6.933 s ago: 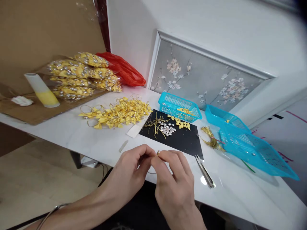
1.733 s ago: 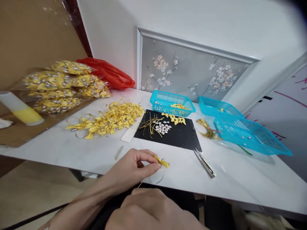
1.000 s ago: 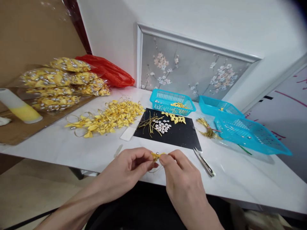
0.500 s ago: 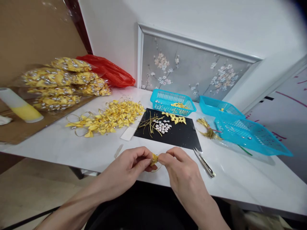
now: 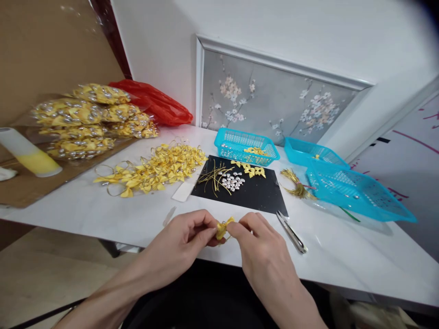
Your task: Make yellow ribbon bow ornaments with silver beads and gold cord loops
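Both hands meet at the near edge of the white table (image 5: 103,210). My left hand (image 5: 185,240) and my right hand (image 5: 257,242) pinch a small yellow ribbon bow (image 5: 222,227) on a thin gold wire between their fingertips. Just beyond them lies a black mat (image 5: 255,194) carrying silver beads (image 5: 232,181), gold wires (image 5: 212,176) and a few yellow bows (image 5: 253,170). A pile of finished yellow bows (image 5: 154,167) lies to the left of the mat.
Small scissors (image 5: 291,233) lie right of my right hand. Turquoise baskets (image 5: 245,147) (image 5: 356,194) stand behind and right of the mat, with a gold wire bundle (image 5: 297,187) between. Bagged bows (image 5: 85,119), a red bag (image 5: 154,104) and a yellow-white roll (image 5: 25,153) sit far left.
My right hand came up from below the table edge and joined my left on the bow. Both hands have since drawn close together, and the bow is now bunched between the fingertips.
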{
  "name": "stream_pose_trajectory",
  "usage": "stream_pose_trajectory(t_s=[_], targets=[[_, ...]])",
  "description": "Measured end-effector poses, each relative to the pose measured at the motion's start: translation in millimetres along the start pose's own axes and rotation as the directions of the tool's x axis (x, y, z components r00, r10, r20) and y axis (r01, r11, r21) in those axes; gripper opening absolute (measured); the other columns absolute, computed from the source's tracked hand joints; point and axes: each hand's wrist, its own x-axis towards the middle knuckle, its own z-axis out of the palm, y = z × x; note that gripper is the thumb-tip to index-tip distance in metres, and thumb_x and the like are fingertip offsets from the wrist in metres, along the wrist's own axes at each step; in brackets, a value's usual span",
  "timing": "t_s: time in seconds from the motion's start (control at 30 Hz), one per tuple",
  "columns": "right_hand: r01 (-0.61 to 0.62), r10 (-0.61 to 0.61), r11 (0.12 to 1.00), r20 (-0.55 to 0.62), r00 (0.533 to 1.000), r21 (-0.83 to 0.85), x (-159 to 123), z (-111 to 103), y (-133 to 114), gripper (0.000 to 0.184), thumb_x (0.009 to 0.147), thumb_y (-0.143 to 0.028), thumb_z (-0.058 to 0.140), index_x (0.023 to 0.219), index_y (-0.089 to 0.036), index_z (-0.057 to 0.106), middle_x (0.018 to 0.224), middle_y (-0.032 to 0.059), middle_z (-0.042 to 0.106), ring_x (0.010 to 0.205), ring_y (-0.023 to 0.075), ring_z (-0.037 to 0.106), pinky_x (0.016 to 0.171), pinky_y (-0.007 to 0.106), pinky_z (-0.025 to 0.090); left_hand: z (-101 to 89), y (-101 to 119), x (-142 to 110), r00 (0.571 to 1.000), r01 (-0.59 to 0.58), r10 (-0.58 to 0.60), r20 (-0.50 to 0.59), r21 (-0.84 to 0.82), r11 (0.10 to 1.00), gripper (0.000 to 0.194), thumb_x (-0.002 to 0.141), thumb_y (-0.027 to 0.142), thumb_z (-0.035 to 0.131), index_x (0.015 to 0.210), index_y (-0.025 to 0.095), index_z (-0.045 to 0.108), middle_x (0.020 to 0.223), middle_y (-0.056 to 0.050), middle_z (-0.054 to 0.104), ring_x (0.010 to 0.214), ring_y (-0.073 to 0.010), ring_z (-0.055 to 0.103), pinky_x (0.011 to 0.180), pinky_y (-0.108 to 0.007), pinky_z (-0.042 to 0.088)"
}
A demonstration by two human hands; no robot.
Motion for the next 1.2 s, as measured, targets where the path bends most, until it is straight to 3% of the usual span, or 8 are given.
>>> stream_pose_trajectory(t_s=[0.17,0.33,0.5,0.7,0.87,1.07,1.2], targets=[[-0.074,0.071,0.987,0.029,0.997,0.142,0.9,1.5,1.3,0.03,0.092,-0.005,0.043,0.092,-0.021,0.068,0.076,0.0017,0.055,0.063,0.0137,0.053,0.054,0.023,0.042,0.5,0.4,1.7,1.0,-0.01,0.009,0.015,0.054,0.999,0.016,0.092,0.023,0.052,0.082,0.017,0.064,0.08,-0.002,0.066,0.079,-0.0164,0.062,0.077,-0.031,0.052],[-0.112,0.124,0.957,-0.029,0.992,0.268,-0.3,8.8,-4.1,0.019,0.096,-0.012,0.046,0.094,-0.019,0.064,0.078,0.0033,0.062,0.069,0.0157,0.06,0.065,0.026,0.051,1.1,0.2,3.0,0.999,-0.035,0.032,0.023,0.149,0.988,0.019,0.092,0.025,0.051,0.081,0.017,0.065,0.074,0.0,0.06,0.073,-0.0151,0.056,0.069,-0.028,0.047],[-0.118,0.136,0.975,-0.089,0.987,0.187,2.0,9.6,-15.8,0.016,0.097,-0.013,0.045,0.095,-0.019,0.059,0.075,0.0018,0.066,0.064,0.0167,0.063,0.058,0.027,0.049,4.1,-1.2,2.4,0.998,-0.041,0.051,-0.032,0.272,0.961,0.019,0.093,0.025,0.05,0.087,0.019,0.067,0.079,-0.001,0.066,0.075,-0.0173,0.06,0.07,-0.029,0.048],[-0.138,0.136,0.99,-0.091,0.987,-0.015,6.5,8.1,-22.9,0.021,0.095,-0.011,0.041,0.088,-0.019,0.058,0.063,0.0002,0.063,0.053,0.019,0.063,0.049,0.029,0.04,9.6,-7.1,2.7,0.969,-0.197,0.243,-0.044,0.456,0.868,0.019,0.09,0.013,0.05,0.089,0.022,0.068,0.087,-0.001,0.072,0.08,-0.0177,0.065,0.074,-0.028,0.049],[-0.204,0.202,0.979,0.044,0.978,0.029,8.3,5.4,-21.1,0.022,0.093,-0.011,0.043,0.084,-0.021,0.06,0.065,-0.0004,0.066,0.053,0.0192,0.065,0.048,0.029,0.036,9.9,-12.7,4.3,0.95,-0.258,0.311,-0.02,0.51,0.821,0.023,0.087,0.007,0.047,0.087,0.02,0.067,0.08,-0.001,0.071,0.072,-0.0161,0.064,0.068,-0.027,0.048],[-0.268,0.265,0.96,0.049,0.963,0.076,6.2,10.1,-22.9,0.024,0.091,-0.009,0.041,0.085,-0.019,0.061,0.065,0.0019,0.068,0.054,0.0195,0.066,0.048,0.028,0.037,12.7,-18.7,6.7,0.919,-0.333,0.394,-0.016,0.503,0.798,0.023,0.09,0.01,0.045,0.087,0.019,0.066,0.086,-0.005,0.072,0.079,-0.0181,0.066,0.072,-0.029,0.05],[-0.288,0.292,0.937,0.009,0.956,0.198,6.9,8.9,-22.2,0.025,0.093,-0.012,0.042,0.083,-0.02,0.064,0.073,0.0028,0.066,0.059,0.0161,0.063,0.055,0.026,0.044,12.6,-15.3,5.4,0.949,-0.225,0.303,-0.084,0.492,0.841,0.023,0.089,0.01,0.045,0.08,0.019,0.064,0.077,-0.002,0.068,0.072,-0.0169,0.063,0.067,-0.028,0.048]])
